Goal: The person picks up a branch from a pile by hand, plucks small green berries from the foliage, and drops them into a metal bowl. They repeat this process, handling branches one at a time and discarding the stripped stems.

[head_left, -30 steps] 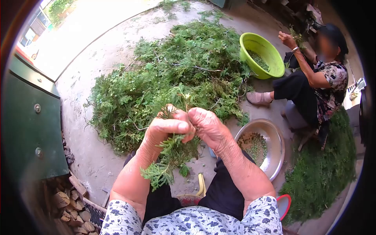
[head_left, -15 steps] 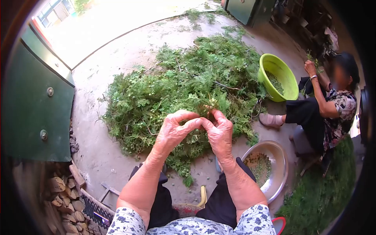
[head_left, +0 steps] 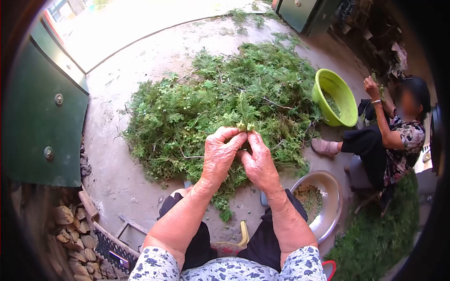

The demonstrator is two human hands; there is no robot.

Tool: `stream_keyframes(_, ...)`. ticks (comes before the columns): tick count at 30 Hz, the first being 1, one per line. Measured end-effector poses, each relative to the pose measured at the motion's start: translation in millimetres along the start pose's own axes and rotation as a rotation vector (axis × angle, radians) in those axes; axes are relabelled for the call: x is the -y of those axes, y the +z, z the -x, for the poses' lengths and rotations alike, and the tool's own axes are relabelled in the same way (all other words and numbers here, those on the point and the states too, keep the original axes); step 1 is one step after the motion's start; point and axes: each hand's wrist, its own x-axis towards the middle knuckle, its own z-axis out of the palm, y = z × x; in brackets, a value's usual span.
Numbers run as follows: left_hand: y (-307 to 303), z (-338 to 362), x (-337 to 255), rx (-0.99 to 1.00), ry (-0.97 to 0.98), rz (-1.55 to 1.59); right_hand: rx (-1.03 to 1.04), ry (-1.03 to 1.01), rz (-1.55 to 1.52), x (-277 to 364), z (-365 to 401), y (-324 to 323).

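My left hand (head_left: 221,154) and my right hand (head_left: 258,161) are raised together in front of me, both pinching one green leafy sprig (head_left: 243,117). The sprig's tip sticks up above my fingertips and its lower part hangs below my hands over my lap. Behind my hands a big heap of the same green branches (head_left: 211,103) lies on the concrete floor. To my right a metal bowl (head_left: 328,187) holds small green bits.
Another person (head_left: 393,136) sits at the right, one hand raised with a sprig, beside a lime-green basin (head_left: 344,93). More cut greenery (head_left: 379,234) lies at the lower right. A green metal door (head_left: 37,122) and stacked firewood (head_left: 70,234) stand at the left.
The view has shifted a little. My hands have closed in on the sprig's top and the hanging part now shows less below them. The other person still holds a hand up.
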Motion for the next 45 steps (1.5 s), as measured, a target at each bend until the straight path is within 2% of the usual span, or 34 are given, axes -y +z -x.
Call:
stream_keyframes(3, -1, -5, -9, -0.002, -0.005, 0.052, -0.013, -0.100, 0.068, 8, -1, -5)
stream_keyframes(4, -1, -5, -19, 0.008, -0.037, 0.038, -0.040, -0.068, 0.054, 8, -3, -10)
stream_keyframes(7, -1, -10, -26, 0.042, -0.047, -0.040, -0.373, 0.065, -0.113, 9, -5, -24)
stream_keyframes(8, 0, -11, -25, 0.076, -0.074, -0.048, -0.443, -0.007, -0.033, 13, -7, -31)
stream_keyframes(9, 1, -11, -24, 0.112, -0.101, -0.057, -0.452, -0.002, -0.025, 19, -8, -34)
stream_keyframes(11, 5, -9, -23, 0.148, -0.150, -0.032, -0.342, 0.104, -0.233, 26, -9, -36)
stream_keyframes(13, 8, -7, -21, 0.197, -0.173, 0.096, -0.317, 0.114, -0.155, 21, -6, -36)
stream_keyframes(15, 10, -7, -16, 0.214, -0.169, 0.050, -0.297, 0.024, -0.158, 12, -1, -35)
stream_keyframes(19, 23, -2, -14, 0.216, -0.194, 0.049, -0.334, 0.020, -0.184, 2, 7, -36)
stream_keyframes(21, 27, -2, -7, 0.223, -0.209, 0.012, -0.334, 0.019, -0.113, 2, 8, -40)
stream_keyframes(23, 30, -2, 3, 0.215, -0.125, -0.112, -0.416, -0.025, 0.138, 2, 10, -40)
stream_keyframes(25, 39, 1, 5, 0.185, -0.113, -0.142, -0.496, -0.046, 0.203, -3, 8, -40)
stream_keyframes(27, 45, 4, -2, 0.200, -0.103, -0.223, -0.534, 0.058, -0.109, -13, 7, -46)
stream_keyframes(28, 50, 5, -3, 0.165, -0.080, -0.121, -0.445, 0.209, -0.482, -11, 8, -55)
stream_keyframes(29, 50, 3, -2, 0.167, -0.079, -0.122, -0.357, 0.235, -0.787, -18, 9, -62)
stream_keyframes(31, 48, 0, -2, 0.206, -0.051, -0.253, -0.320, 0.253, -0.970, -17, 6, -68)
stream_keyframes(32, 48, -1, -1, 0.205, 0.003, -0.275, -0.322, 0.253, -0.970, -15, 6, -70)
stream_keyframes(34, 47, -2, 0, 0.228, 0.003, -0.311, -0.176, 0.288, -0.738, -11, 6, -69)
stream_keyframes(35, 46, -2, 0, 0.249, 0.004, -0.346, -0.178, 0.291, -0.740, -13, 6, -68)
stream_keyframes(37, 44, -3, 0, 0.255, 0.017, -0.368, -0.107, 0.239, -0.490, -17, 4, -66)
stream_keyframes(39, 43, -4, -2, 0.257, 0.032, -0.390, -0.169, 0.208, -0.445, -13, 2, -63)
stream_keyframes(41, 43, -4, -3, 0.293, -0.023, -0.226, -0.138, 0.398, -0.622, -12, 2, -66)
stream_keyframes(43, 41, -6, -5, 0.303, -0.063, -0.218, -0.121, 0.384, -0.696, -20, 1, -66)
stream_keyframes(45, 39, -10, -3, 0.300, -0.227, 0.029, -0.092, 0.403, -1.156, -24, -1, -67)
